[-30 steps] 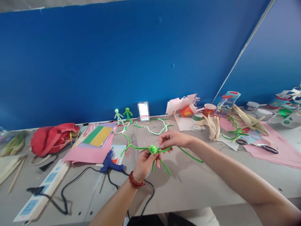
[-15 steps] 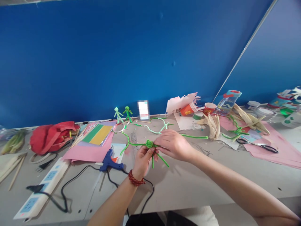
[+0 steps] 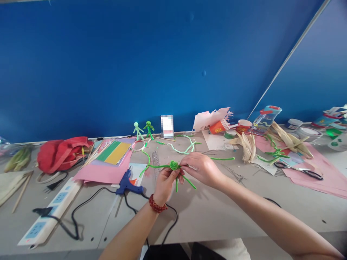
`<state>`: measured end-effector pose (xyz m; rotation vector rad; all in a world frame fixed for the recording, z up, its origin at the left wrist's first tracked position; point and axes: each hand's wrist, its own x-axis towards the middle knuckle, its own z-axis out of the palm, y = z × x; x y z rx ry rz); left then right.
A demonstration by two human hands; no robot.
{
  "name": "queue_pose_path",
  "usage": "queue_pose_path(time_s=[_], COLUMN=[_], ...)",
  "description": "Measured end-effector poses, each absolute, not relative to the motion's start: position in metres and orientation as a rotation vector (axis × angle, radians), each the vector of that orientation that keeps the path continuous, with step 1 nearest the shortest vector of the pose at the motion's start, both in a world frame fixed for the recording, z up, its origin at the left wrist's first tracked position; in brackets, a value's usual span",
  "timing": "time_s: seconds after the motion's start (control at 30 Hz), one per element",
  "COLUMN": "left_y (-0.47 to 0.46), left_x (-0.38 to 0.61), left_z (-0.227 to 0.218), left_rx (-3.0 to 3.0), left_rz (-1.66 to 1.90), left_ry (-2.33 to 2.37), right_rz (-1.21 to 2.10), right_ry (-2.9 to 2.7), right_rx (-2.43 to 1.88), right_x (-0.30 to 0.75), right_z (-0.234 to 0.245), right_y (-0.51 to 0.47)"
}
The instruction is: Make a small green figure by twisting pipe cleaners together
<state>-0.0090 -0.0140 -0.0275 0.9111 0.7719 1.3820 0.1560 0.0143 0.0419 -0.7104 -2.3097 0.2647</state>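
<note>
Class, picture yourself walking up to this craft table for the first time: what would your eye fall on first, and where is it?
First, the green pipe-cleaner knot at the centre, pinched between the left hand and right hand just above the table. Then the blue glue gun lying left of the hands, and the red fabric bag at the far left, bright against the blue wall.

No legible text; orange cup (image 3: 219,127) print blurred.
</note>
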Motion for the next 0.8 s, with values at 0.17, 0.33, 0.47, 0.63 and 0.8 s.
queue_pose_path(time_s=[0.17, 0.33, 0.47, 0.63, 0.8], left_y=[-0.015, -0.016, -0.014, -0.011, -0.011], left_x=[-0.008, -0.007, -0.007, -0.008, -0.008], left_z=[-0.027, -0.024, -0.025, -0.028, -0.028], left_rx=[1.03, 1.01, 0.932, 0.877, 0.903], left_rz=[1.424, 1.504, 1.553, 1.536, 1.49], left_ry=[0.844, 0.87, 0.849, 0.798, 0.802], right_rz=[0.179, 0.078, 0.186, 0.296, 0.193], right_ry=[-2.372, -2.411, -2.386, -2.352, -2.317], right_rx=[-0.796, -0.987, -1.118, -1.189, -1.076], right_x=[0.154, 0.149, 0.145, 0.145, 0.147], right_z=[0.044, 0.04, 0.041, 0.042, 0.04], right_y=[0.013, 0.01, 0.009, 0.009, 0.009])
